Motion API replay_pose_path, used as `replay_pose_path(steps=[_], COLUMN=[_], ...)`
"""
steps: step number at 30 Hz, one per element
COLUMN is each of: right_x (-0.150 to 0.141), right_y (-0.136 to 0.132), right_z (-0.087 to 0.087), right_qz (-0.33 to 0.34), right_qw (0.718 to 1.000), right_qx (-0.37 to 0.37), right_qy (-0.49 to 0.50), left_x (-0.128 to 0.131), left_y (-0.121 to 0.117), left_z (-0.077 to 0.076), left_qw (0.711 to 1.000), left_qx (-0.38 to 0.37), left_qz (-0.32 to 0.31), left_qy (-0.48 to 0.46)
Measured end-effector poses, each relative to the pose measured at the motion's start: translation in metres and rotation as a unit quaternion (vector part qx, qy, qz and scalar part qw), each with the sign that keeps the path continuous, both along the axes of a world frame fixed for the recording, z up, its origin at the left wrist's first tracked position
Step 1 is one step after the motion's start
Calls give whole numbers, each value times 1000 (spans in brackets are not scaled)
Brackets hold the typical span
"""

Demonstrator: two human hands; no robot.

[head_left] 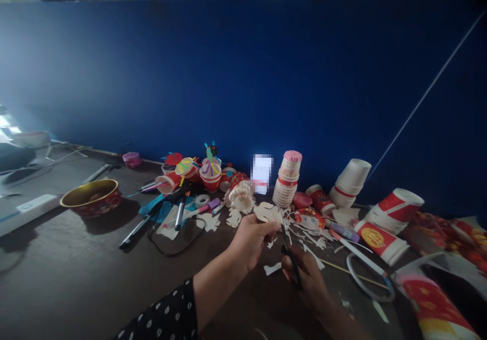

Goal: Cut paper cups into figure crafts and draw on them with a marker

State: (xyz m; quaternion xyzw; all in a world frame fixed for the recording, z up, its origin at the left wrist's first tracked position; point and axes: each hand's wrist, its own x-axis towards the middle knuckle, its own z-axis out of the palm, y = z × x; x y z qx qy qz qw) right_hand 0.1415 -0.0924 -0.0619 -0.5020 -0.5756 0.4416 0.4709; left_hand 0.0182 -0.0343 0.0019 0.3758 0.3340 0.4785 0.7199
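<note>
My left hand (251,241) pinches a white paper cut-out (267,212) above the dark tabletop (76,274). My right hand (306,274) grips black-handled scissors (289,256), whose thin blades (283,233) point up and reach the paper's lower edge. White paper scraps (304,238) lie scattered just beyond and beside my hands. A finished paper-cup craft with a frilled white edge (241,198) stands just beyond my left hand. Parts of the scissors' handles are hidden by my right fingers.
Behind my hands stand a tall stack of red-banded paper cups (286,182), red cups holding colored straws (210,176), marker pens (179,213), and a tape roll (202,200). A red-and-gold bowl (90,198) sits left. Tipped red-and-white cups (395,210) lie right, against a blue wall (228,76).
</note>
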Motion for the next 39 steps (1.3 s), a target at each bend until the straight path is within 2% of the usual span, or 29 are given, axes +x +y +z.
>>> replay_pose_path(steps=[8, 25, 39], right_x=[0, 5, 5], right_y=[-1, 1, 0], right_z=[6, -1, 1], right_qz=[-3, 15, 34], right_qw=[1000, 999, 998], right_qx=[2, -13, -8], right_qy=[-21, -35, -48], left_x=[-3, -13, -21], left_y=[3, 14, 21], left_z=[1, 8, 9], left_qw=[1000, 997, 992], left_qx=[0, -18, -26], left_qz=[-16, -60, -98], left_qy=[-5, 39, 73])
